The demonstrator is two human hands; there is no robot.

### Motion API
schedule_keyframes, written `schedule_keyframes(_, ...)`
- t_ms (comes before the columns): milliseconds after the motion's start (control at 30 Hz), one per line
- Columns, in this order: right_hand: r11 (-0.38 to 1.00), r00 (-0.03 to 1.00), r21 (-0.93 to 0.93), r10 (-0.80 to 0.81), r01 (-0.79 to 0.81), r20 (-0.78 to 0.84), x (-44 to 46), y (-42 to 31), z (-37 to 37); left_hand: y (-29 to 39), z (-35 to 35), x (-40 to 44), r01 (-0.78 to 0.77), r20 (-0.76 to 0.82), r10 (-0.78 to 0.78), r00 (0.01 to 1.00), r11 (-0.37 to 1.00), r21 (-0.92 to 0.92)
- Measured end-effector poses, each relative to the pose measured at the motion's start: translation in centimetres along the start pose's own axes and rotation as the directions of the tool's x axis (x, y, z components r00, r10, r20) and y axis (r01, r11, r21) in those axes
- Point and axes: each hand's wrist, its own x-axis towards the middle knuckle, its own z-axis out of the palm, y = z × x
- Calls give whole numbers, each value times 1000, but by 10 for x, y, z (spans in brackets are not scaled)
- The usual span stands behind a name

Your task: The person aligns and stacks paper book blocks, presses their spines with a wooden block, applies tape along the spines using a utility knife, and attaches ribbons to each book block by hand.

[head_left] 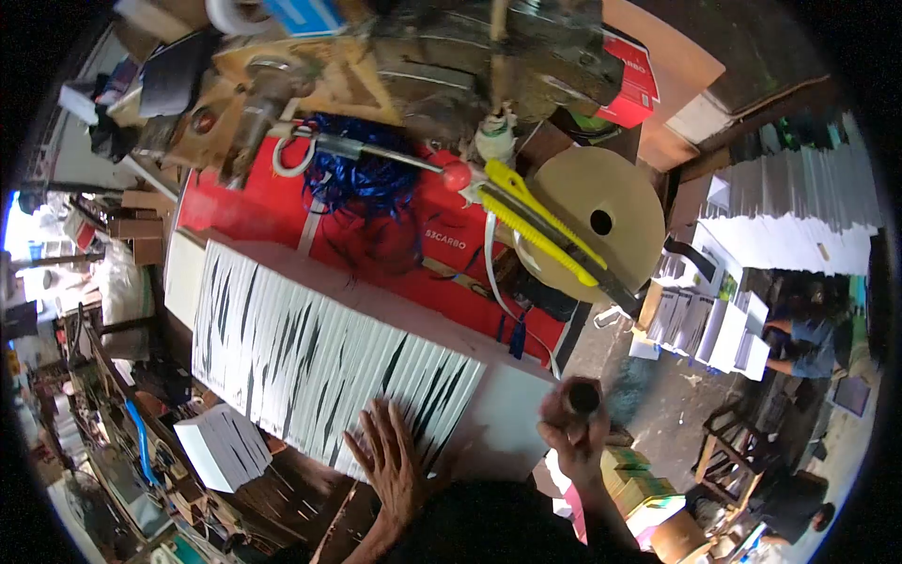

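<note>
Paper stack (319,362) forms a long, ridged white block.

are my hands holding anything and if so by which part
The right hand grips a dark object near its round end; what it is can't be told. The left hand holds nothing, resting on the paper stack.

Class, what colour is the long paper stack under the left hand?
The stack is white with dark streaks, best seen in the head view.

glare: far left | ambient: dim, patchy | white stack (324,362): brightly lit | edges: fisheye-bent, black corners
</note>
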Motion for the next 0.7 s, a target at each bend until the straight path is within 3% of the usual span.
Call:
schedule_keyframes(33,967,989,-240,-113,88,-93,-7,8,-6,-2,4,2,-25,-51,31,998,994,106)
schedule_keyframes(67,971,966,-235,-97,39,-240,-11,16,-10,-4,6,1,-43,-92,64,994,976,212)
schedule_keyframes(100,976,921,-217,-79,-7,-382,-14,24,-12,-3,9,0,-38,-103,56,993,985,170)
schedule_keyframes(200,934,926,-313,48,-175,-375,-32,23,-30,-2,0,1,-46,-44,55,997,980,194)
schedule_keyframes(233,903,944,-338,172,-265,-280,-40,37,-44,-3,0,1,-42,-37,50,998,978,203)
schedule_keyframes(267,934,931,-127,307,-335,-198,-50,44,-51,-3,0,0,-47,-30,54,998,980,196)
schedule_keyframes(333,920,963,-290,267,-264,-29,-67,79,-71,-5,-2,-1,-54,-18,58,998,979,196)
schedule_keyframes(467,871,889,-298,441,-390,123,-53,76,-68,0,-5,2,-28,-59,39,998,985,171)
schedule_keyframes(533,922,924,-258,339,-288,180,-41,56,-54,-1,-6,2,-47,-60,57,997,987,153)
schedule_keyframes(567,884,870,-194,459,-426,180,-46,66,-64,2,-9,3,-6,-32,9,999,994,107)
schedule_keyframes(700,887,868,-268,438,-375,234,-46,66,-62,-2,-14,5,-9,-25,11,1000,996,92)
